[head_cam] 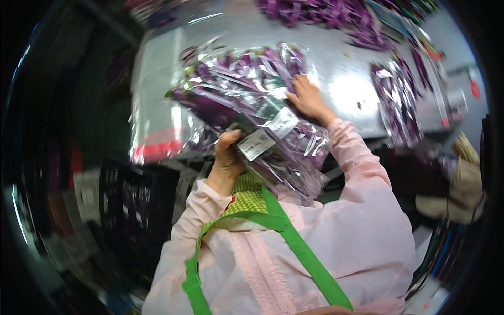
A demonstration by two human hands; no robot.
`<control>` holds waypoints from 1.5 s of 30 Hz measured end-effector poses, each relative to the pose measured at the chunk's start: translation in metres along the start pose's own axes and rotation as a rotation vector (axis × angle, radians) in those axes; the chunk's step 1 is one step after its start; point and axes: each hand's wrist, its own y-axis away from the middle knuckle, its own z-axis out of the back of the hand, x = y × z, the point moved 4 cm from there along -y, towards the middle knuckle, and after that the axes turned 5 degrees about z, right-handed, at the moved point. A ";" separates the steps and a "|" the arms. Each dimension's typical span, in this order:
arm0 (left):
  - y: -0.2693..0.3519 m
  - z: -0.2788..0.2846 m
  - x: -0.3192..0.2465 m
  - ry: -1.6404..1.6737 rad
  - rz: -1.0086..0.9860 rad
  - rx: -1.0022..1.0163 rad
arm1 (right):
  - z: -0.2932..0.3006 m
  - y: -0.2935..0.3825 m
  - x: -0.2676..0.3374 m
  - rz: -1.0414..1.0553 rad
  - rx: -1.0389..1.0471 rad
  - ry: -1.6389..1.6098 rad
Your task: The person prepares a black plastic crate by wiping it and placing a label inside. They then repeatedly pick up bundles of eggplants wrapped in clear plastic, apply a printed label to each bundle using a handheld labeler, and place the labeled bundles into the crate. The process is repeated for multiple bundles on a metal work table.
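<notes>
Several clear plastic bags of long purple eggplants lie bunched together in front of me, stem ends pointing away. White labels with writing show on the nearer bags. My left hand grips the bunch at its near left side, thumb on top and fingers hidden underneath. On the right side of the bunch rests my right hand, its fingers curled against the plastic of the farthest bag. The loose bag ends hang over the table's near edge against my apron.
The metal table bears a pile of loose eggplants at the back. More bagged eggplants lie at its right edge. Flat clear bags with a red band sit on the left. A dark crate stands below left.
</notes>
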 end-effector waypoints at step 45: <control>0.462 0.395 -0.063 1.064 -0.665 -1.427 | -0.265 -0.077 0.752 1.248 0.384 -0.122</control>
